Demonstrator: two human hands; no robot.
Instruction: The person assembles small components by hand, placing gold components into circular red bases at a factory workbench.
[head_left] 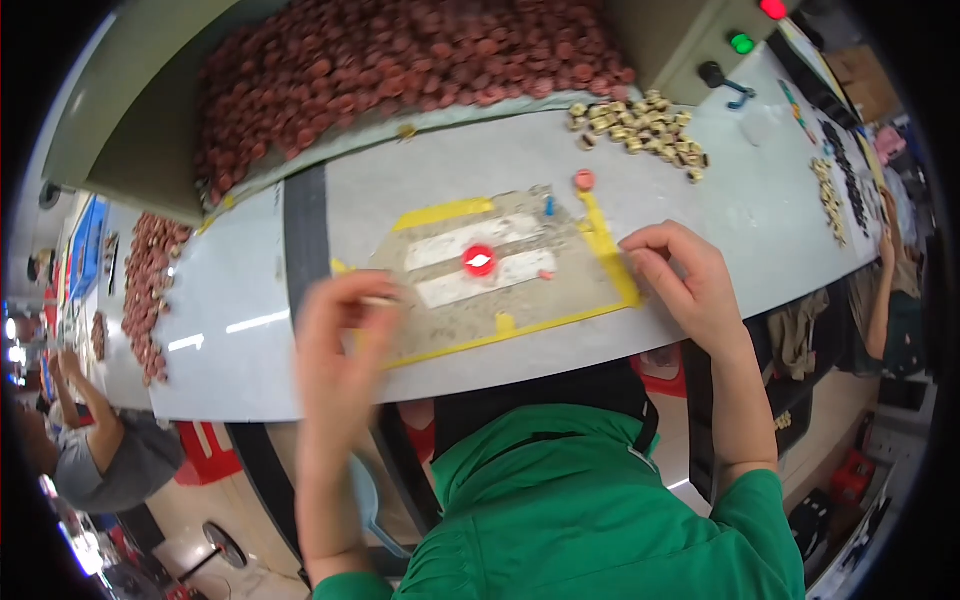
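Observation:
A red round piece point(479, 261) with a bright white centre sits between two white strips point(470, 243) on a grey work mat point(440, 325) edged with yellow tape. My left hand point(345, 325) is over the mat's left edge, blurred by motion. Its thumb and forefinger come together around a small pale thing too smeared to name. Beyond the mat's right edge, my right hand point(692, 285) hovers with curled fingers, thumb and forefinger slightly apart and nothing visible between them. A pinkish round piece point(585, 180) lies at the mat's far right corner, and a small pink bit point(546, 275) rests on the near strip.
A large heap of reddish-brown round pieces point(420, 60) fills the bay behind the mat. Gold and dark pieces point(645, 130) lie at the far right, more reddish pieces point(152, 290) at the left. A machine housing point(690, 45) with lamps stands behind. Other people work at both sides.

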